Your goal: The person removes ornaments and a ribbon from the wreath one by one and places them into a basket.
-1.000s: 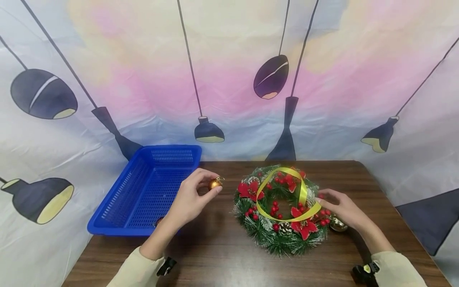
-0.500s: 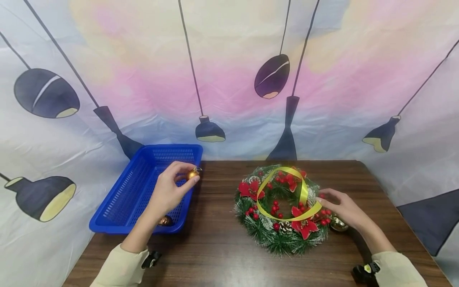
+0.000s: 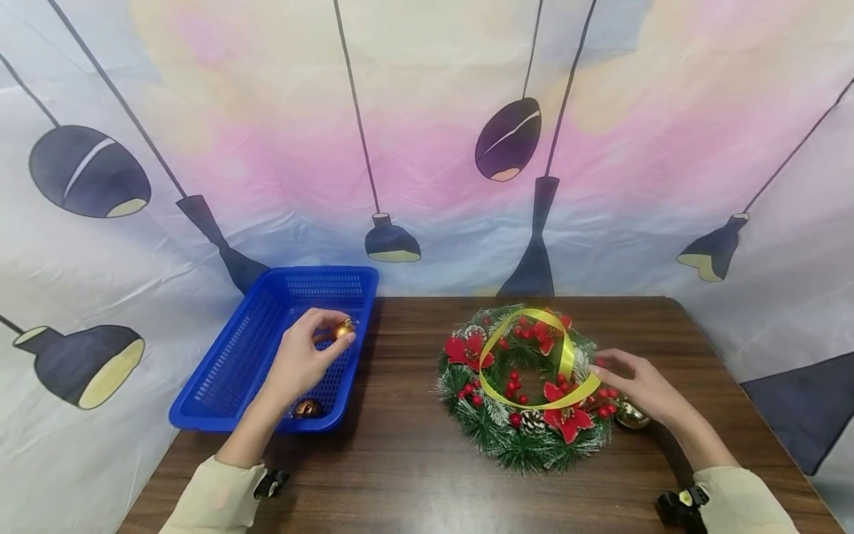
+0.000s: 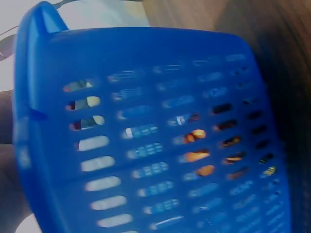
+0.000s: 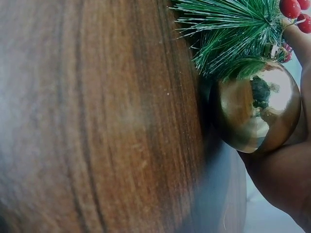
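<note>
My left hand (image 3: 303,356) pinches a small gold Christmas bauble (image 3: 344,328) between thumb and fingers, over the right part of the blue basket (image 3: 200,400). A darker bronze bauble (image 3: 308,409) lies in the basket's near right corner; orange glints show through the slots of the basket wall (image 4: 146,43) in the left wrist view. On the table's right, a green wreath (image 3: 517,452) with red flowers, berries and a yellow ribbon (image 3: 490,386) lies flat. My right hand (image 3: 640,386) grips its right edge. Beside it sits a shiny gold bauble (image 5: 257,104), below that hand.
The brown wooden table (image 3: 400,475) stands against a printed cloth backdrop (image 3: 427,133) with lamp shapes. The basket's raised rim sits at the table's left side. Bare tabletop lies between basket and wreath.
My left hand has carried the small gold bauble leftward from the table's middle to over the basket. The bronze bauble in the basket has come into fuller view. My right hand stays put.
</note>
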Demonstrator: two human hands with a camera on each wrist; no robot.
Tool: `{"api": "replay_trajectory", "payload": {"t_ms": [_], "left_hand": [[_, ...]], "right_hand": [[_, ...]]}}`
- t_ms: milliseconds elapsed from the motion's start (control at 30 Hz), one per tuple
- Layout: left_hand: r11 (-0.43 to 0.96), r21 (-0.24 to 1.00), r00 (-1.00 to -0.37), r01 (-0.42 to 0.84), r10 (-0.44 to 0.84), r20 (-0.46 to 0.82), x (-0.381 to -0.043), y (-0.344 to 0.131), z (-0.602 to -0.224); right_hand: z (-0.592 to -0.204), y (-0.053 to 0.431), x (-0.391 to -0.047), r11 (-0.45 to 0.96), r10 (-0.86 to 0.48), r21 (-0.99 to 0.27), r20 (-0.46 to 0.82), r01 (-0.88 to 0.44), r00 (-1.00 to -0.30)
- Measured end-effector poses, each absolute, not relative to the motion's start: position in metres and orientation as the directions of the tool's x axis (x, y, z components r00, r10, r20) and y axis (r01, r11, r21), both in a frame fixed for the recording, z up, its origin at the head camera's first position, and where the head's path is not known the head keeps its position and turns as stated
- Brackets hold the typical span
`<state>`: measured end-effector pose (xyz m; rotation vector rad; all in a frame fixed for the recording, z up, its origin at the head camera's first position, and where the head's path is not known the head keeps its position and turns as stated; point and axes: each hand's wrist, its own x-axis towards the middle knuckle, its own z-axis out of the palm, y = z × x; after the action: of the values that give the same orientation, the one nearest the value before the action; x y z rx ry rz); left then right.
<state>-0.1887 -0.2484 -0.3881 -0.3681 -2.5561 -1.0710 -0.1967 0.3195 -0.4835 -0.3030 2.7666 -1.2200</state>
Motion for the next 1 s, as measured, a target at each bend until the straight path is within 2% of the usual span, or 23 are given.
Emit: {"api": "replay_trajectory", "payload": {"t_ms": [367, 1000], "left_hand": [[0.714, 0.650, -0.949, 0.259, 0.063, 0.309, -0.197, -0.259, -0.412], [0.735, 0.636, -0.952, 0.234, 0.040, 0.305, -0.203, -0.261, -0.421]], "right_hand": [[-0.483, 0.319, -0.197, 0.663, -0.217, -0.737, -0.020, -0.133, -0.976], [-0.484, 0.320, -0.197, 0.659, -0.224, -0.740, -0.017, -0.138, -0.974]]}}
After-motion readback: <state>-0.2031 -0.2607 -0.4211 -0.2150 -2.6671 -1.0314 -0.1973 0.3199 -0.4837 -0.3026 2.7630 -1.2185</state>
